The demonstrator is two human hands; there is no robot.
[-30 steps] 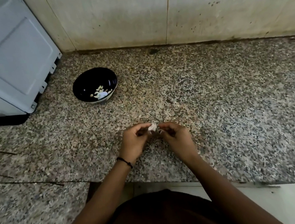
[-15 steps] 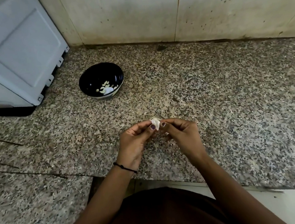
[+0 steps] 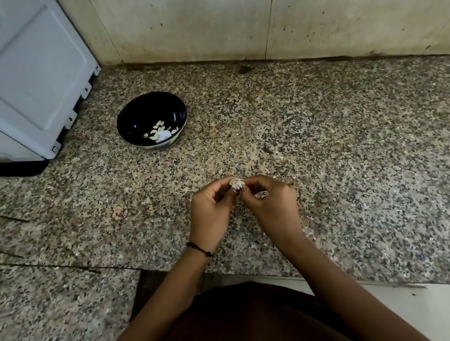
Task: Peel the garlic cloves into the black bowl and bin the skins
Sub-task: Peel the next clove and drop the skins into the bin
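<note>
Head view: left hand [image 3: 210, 211] and right hand [image 3: 274, 207] together pinch one garlic clove [image 3: 237, 187], black bowl [image 3: 144, 114] apart.

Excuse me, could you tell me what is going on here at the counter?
A person is peeling garlic with bare hands. The left hand and right hand both pinch one garlic clove, papery skin on it, above the granite counter. The black bowl, farther back to the left, already holds several peeled cloves. No bin is in view.
</note>
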